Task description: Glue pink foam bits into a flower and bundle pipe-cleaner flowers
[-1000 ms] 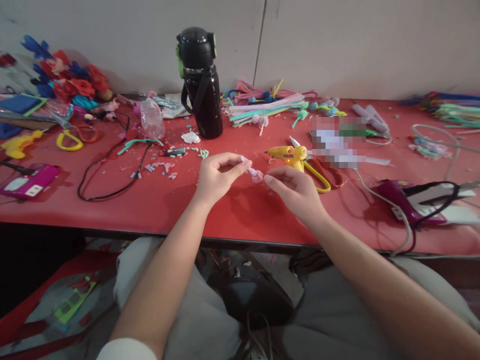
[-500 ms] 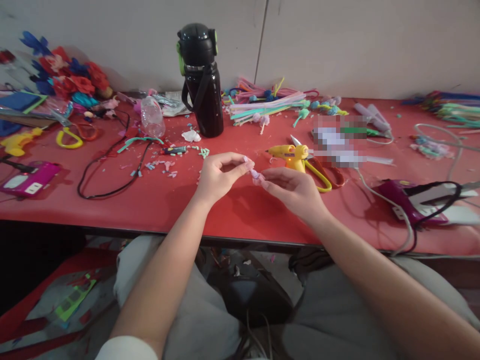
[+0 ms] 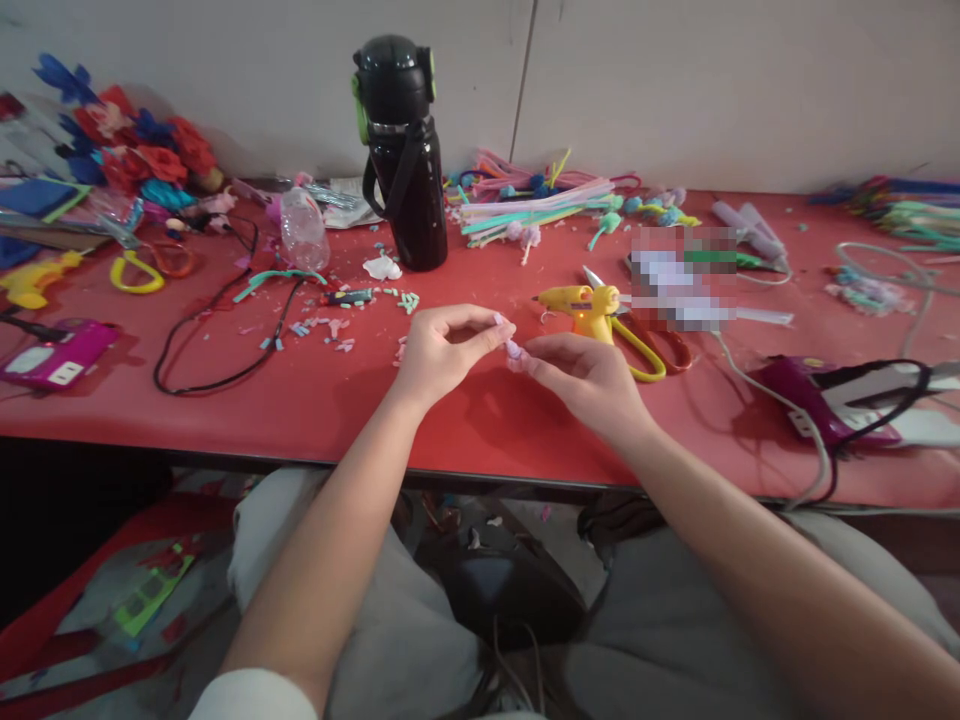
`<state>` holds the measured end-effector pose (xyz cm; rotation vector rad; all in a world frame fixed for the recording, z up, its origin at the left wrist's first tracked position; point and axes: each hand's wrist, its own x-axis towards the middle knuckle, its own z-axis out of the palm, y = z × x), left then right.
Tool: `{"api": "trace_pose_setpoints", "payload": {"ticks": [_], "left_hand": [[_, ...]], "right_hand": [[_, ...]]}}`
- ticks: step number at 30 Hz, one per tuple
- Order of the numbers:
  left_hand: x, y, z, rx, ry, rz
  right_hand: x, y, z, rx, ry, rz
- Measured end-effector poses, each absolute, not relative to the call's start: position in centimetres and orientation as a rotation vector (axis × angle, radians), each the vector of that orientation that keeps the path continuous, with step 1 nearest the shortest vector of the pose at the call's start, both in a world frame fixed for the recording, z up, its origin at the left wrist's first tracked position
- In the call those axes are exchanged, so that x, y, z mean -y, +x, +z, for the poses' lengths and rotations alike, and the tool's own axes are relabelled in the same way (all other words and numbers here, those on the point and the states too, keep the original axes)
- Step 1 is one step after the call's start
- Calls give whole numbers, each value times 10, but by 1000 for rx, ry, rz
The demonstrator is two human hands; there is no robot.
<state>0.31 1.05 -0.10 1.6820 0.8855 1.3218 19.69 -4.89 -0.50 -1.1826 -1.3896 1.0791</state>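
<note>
Over the red table point(image 3: 480, 430), a small pink and lilac fuzzy piece point(image 3: 515, 352) sits between my two hands. My left hand point(image 3: 450, 350) pinches its upper left end with thumb and forefinger. The thumb and fingers of my right hand point(image 3: 592, 380) close on its lower right side. Fingertips cover part of the piece, so its full shape is hard to tell. Just behind my right hand are a yellow glue gun point(image 3: 581, 303) and scissors with yellow and orange handles point(image 3: 645, 355).
A black bottle point(image 3: 409, 190) stands at the back. Pipe cleaners point(image 3: 536, 205) lie behind. A clear plastic bottle point(image 3: 304, 235), scraps and a looped black cable are left; a purple power strip point(image 3: 825, 400) with cords is right.
Both hands stay closed on the small piece, with my left fingertips shifted very slightly right. The view has moved a little.
</note>
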Motion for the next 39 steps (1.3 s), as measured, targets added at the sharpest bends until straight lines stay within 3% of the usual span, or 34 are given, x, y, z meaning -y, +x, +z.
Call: {"api": "trace_pose_setpoints", "payload": {"ticks": [39], "left_hand": [[-12, 3, -4, -918, 1705, 1299]], "right_hand": [[46, 194, -8, 1417, -1221, 1041]]}}
